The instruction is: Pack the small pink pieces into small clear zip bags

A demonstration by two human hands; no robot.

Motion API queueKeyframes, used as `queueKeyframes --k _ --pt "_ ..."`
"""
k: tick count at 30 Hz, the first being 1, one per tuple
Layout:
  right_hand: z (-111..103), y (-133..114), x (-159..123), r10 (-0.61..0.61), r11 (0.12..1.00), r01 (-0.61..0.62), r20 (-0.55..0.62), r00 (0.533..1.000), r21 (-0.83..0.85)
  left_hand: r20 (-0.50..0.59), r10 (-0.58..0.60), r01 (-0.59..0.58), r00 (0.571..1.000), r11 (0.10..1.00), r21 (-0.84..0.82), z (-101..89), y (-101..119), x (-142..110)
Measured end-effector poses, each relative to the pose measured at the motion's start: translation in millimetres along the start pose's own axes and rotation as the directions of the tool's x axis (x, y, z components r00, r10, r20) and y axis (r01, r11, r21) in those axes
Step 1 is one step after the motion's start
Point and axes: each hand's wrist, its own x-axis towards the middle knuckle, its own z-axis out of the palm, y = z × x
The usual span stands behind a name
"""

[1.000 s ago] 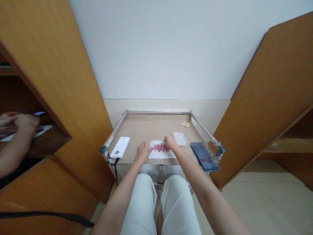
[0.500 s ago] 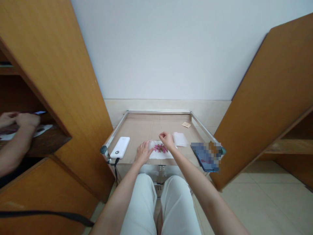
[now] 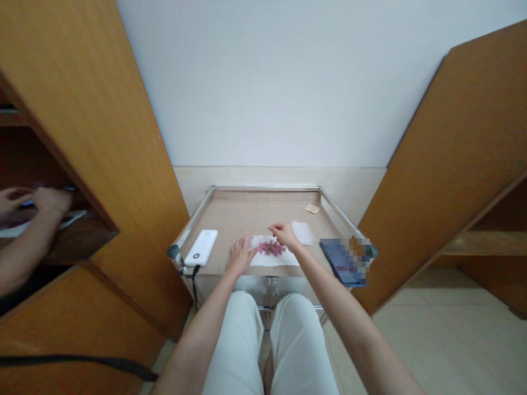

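Observation:
A small pile of pink dried buds (image 3: 272,248) lies on a white sheet (image 3: 269,262) near the front edge of the table. My left hand (image 3: 240,257) rests at the sheet's left side, fingers spread, touching or just beside a clear, see-through item (image 3: 255,241) whose kind I cannot make out. Over the right part of the pile is my right hand (image 3: 285,235), thumb and fingers pinched together; whatever sits between the tips is too small to name. A stack of thin whitish, translucent sheets or bags (image 3: 303,232) lies just beyond my right wrist.
A white power bank (image 3: 201,248) with a black strap lies at the left, a partly blurred phone (image 3: 343,263) at the right. A small tan card (image 3: 312,209) is toward the back. Metal rails (image 3: 267,188) edge the table. Another person's hands (image 3: 51,203) work at far left.
My right hand has shifted slightly right, uncovering more of the buds, and still pinches. My left hand stays about where it was. The other person's hands moved a little.

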Motion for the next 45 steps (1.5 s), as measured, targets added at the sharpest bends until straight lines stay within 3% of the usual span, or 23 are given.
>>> queueKeyframes --k 4,9,18,28,37,40,45 --pt "-14 9 -3 0.085 0.984 -0.074 0.067 0.994 -0.164 0.013 -0.003 0.003 1.000 1.000 -0.005 -1.9 0 0" --pt "-17 19 0 0.095 0.911 -0.029 0.141 0.985 -0.411 0.015 -0.011 0.011 1.000 1.000 -0.011 0.2 -1 0" --pt "-15 42 7 0.139 0.741 -0.034 0.104 0.985 -0.671 0.022 -0.011 0.011 1.000 1.000 -0.024 0.7 -2 0" --pt "-14 30 1 0.129 0.695 0.023 0.155 0.979 -0.719 0.043 -0.028 0.028 0.999 1.000 -0.010 -1.9 1 0" --pt "-12 25 3 0.151 0.682 -0.024 0.108 0.983 -0.731 0.052 -0.020 0.019 0.998 1.000 0.022 -4.6 3 0" --pt "-9 16 5 0.107 0.742 -0.032 0.070 0.992 -0.670 0.047 -0.014 0.013 0.999 1.000 0.024 -5.1 3 -1" --pt "3 -11 2 -0.007 0.904 0.001 -0.013 1.000 -0.427 0.044 -0.009 0.007 0.999 0.999 0.040 -3.7 4 -1"
